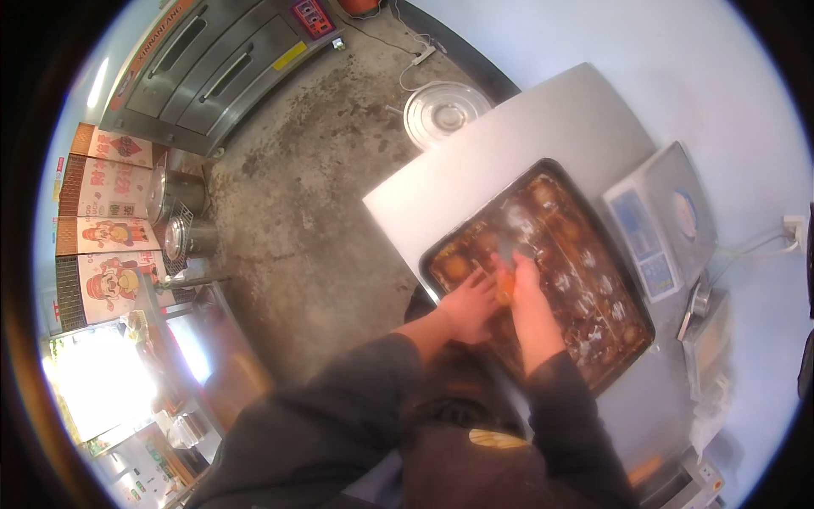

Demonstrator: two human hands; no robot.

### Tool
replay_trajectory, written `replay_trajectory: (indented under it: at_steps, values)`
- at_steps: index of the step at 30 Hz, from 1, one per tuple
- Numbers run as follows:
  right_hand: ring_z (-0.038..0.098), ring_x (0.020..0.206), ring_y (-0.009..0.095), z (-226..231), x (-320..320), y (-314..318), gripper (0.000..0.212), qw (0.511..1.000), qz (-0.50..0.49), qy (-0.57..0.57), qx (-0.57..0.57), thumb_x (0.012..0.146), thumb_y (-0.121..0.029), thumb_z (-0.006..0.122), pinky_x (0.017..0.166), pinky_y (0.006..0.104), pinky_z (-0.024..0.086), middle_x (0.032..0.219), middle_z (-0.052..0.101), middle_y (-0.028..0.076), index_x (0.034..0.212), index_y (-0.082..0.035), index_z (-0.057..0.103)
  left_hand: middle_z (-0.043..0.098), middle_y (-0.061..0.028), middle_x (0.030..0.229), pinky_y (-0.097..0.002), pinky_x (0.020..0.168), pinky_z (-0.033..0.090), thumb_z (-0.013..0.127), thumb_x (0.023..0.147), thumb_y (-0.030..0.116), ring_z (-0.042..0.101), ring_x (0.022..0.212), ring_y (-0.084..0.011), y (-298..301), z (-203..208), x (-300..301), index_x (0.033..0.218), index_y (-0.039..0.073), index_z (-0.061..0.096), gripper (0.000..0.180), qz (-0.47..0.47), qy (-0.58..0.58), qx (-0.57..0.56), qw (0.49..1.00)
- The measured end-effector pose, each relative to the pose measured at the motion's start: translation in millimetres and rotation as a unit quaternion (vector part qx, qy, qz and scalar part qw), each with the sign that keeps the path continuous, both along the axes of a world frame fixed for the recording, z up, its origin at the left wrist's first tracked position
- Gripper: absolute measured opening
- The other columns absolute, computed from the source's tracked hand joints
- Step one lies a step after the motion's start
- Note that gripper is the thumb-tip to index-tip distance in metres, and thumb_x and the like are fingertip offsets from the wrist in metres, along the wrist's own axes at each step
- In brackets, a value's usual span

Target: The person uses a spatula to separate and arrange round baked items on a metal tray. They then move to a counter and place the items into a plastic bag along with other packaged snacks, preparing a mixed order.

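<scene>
Head view: left unit of a side-by-side fisheye pair worn on the head. Faces steeply down past the wearer's front; image upright, unmirrored. Dark sleeves point(322, 416) nearest the lens, entering from the lower edge. Left hand point(469, 312), right hand point(527, 293) and tray point(485, 210) at middle range, just right of centre. Desk point(543, 127) crosses obliquely. Wide field also takes in floor point(305, 187), distant oven point(229, 68) upper left, wall point(695, 76) right. Straight edges bow toward the dark circular rim.

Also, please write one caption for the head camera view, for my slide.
Right hand grips an orange-handled tool over a tray of brown food, left hand close by.
</scene>
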State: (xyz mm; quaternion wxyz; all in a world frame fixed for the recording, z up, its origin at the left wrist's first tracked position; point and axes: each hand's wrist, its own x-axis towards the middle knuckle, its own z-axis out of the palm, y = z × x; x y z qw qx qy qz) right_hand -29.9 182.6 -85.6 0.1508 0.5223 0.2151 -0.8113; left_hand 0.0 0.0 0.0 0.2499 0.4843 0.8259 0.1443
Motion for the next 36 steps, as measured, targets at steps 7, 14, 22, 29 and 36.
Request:
replay_trajectory:
  at_steps: [7, 14, 22, 29, 36]
  values:
    - [0.065, 0.073, 0.018, 8, -36, -2, 0.037, 0.998, -0.052, -0.007, -0.041, 0.112, -0.027, 0.048, 0.055, 0.0244, 0.054, 0.114, 0.072, 0.026, 0.134, 0.003, 0.045, 0.041, -0.0176, 0.164, -0.0576, 0.132, 0.015, 0.078, 0.079, 0.053, 0.027, 0.159, -0.0355, -2, -2, -12, 0.157, 0.004, 0.046, 0.098, -0.005, 0.001, 0.005, 1.000]
    - [0.063, 0.066, 0.014, 37, 16, -3, 0.042, 0.997, -0.031, -0.068, 0.018, 0.110, -0.032, 0.052, 0.051, 0.0227, 0.052, 0.111, 0.073, 0.019, 0.132, 0.004, 0.052, 0.036, -0.0212, 0.168, -0.0573, 0.132, 0.015, 0.077, 0.080, 0.054, 0.023, 0.161, -0.0359, 0, -3, -4, 0.154, -0.001, 0.051, 0.095, 0.011, -0.001, 0.023, 1.000]
    - [0.062, 0.063, 0.015, 35, 3, -12, 0.046, 0.995, -0.036, -0.082, 0.042, 0.110, -0.034, 0.052, 0.050, 0.0220, 0.052, 0.106, 0.073, 0.015, 0.127, 0.008, 0.059, 0.040, -0.0220, 0.164, -0.0577, 0.132, 0.014, 0.078, 0.080, 0.052, 0.026, 0.159, -0.0385, 1, -2, -7, 0.149, -0.002, 0.054, 0.091, 0.005, -0.008, 0.033, 0.999]
    - [0.063, 0.066, 0.014, 31, 4, -6, 0.045, 0.997, -0.035, -0.068, -0.002, 0.110, -0.031, 0.050, 0.051, 0.0216, 0.054, 0.113, 0.073, 0.018, 0.129, 0.009, 0.055, 0.038, -0.0223, 0.166, -0.0585, 0.132, 0.014, 0.077, 0.081, 0.052, 0.025, 0.160, -0.0376, 0, -2, -7, 0.151, 0.000, 0.052, 0.091, 0.007, -0.008, 0.027, 1.000]
    - [0.064, 0.069, 0.013, 25, 6, -2, 0.045, 0.998, -0.021, -0.052, 0.004, 0.111, -0.031, 0.051, 0.053, 0.0209, 0.055, 0.117, 0.072, 0.019, 0.130, 0.010, 0.053, 0.038, -0.0214, 0.166, -0.0596, 0.132, 0.014, 0.075, 0.082, 0.053, 0.025, 0.160, -0.0368, 1, 2, -9, 0.152, 0.001, 0.052, 0.090, -0.007, 0.002, 0.021, 1.000]
